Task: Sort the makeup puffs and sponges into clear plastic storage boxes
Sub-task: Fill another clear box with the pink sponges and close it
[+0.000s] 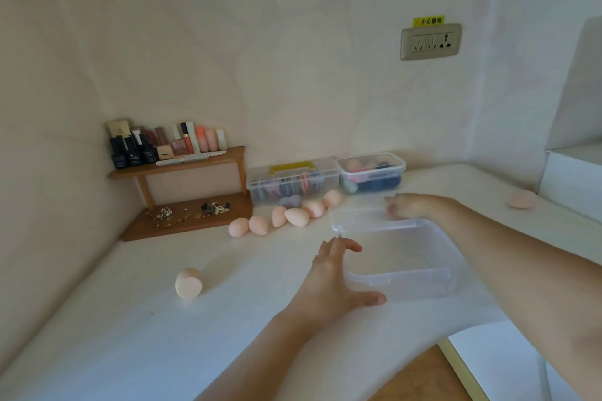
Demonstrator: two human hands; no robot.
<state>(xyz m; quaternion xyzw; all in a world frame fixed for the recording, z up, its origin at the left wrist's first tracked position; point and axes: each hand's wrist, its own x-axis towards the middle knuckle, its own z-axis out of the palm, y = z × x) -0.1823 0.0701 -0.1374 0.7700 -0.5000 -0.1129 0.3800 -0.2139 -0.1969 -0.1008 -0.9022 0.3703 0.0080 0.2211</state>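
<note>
An empty clear plastic box (446, 273) stands on the white table in front of me. My left hand (338, 283) rests against its near left corner, fingers spread and straight. My right hand (402, 207) reaches over the box's far rim, fingers loosely curled on the clear edge there; whether it grips is unclear. Several peach egg-shaped sponges (294, 216) lie in a row left of the box. One cut-faced peach sponge (188, 283) lies alone nearer me. A pink puff (523, 199) sits at the far right.
Two lidded clear boxes at the wall hold flat puffs (291, 184) and coloured sponges (371, 174). A grey heart-shaped puff (291, 201) lies before them. A wooden shelf (182, 192) with cosmetics and small metal pieces fills the back left corner. The table edge drops off at lower right.
</note>
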